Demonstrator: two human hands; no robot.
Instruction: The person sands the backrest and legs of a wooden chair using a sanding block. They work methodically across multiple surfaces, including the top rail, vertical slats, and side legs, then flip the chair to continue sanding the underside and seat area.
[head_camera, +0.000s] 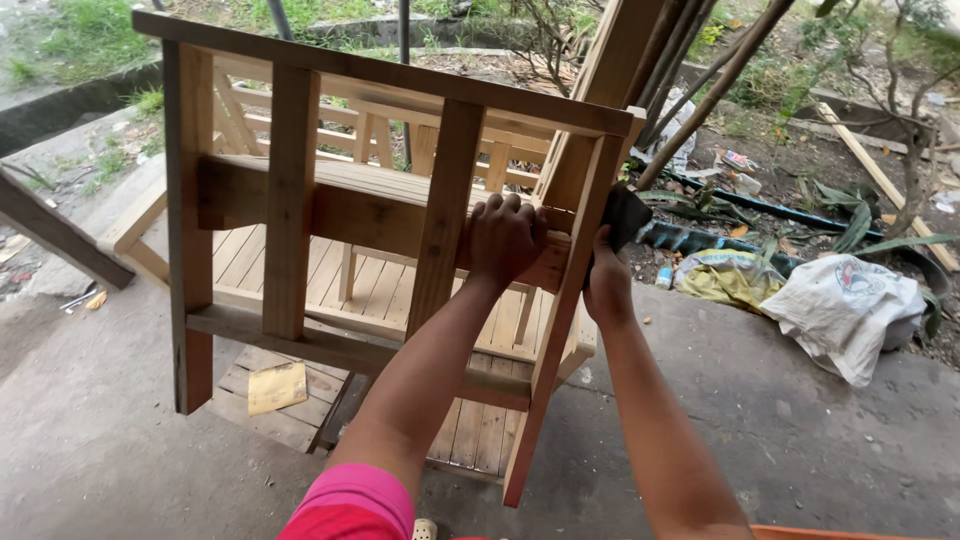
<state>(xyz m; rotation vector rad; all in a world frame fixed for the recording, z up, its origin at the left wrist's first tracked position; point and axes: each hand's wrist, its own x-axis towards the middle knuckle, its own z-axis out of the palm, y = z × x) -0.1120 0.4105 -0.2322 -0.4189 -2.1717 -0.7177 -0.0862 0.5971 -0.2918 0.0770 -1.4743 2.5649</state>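
A bare wooden chair frame (290, 200) stands tipped on the concrete, its slatted side facing me. My left hand (505, 238) is curled over a horizontal rail of the frame, near its right upright. Just to the right, my right hand (605, 285) presses a dark sanding pad (626, 214) against the outer face of that upright leg (560, 330). Part of the right hand is hidden behind the leg.
A second wooden bench (300, 270) lies behind and under the frame. A yellow sheet of sandpaper (277, 387) rests on its slats. White and yellow sacks (840, 305) lie at the right by soil, poles and plants. A dark beam (55, 232) is at the left.
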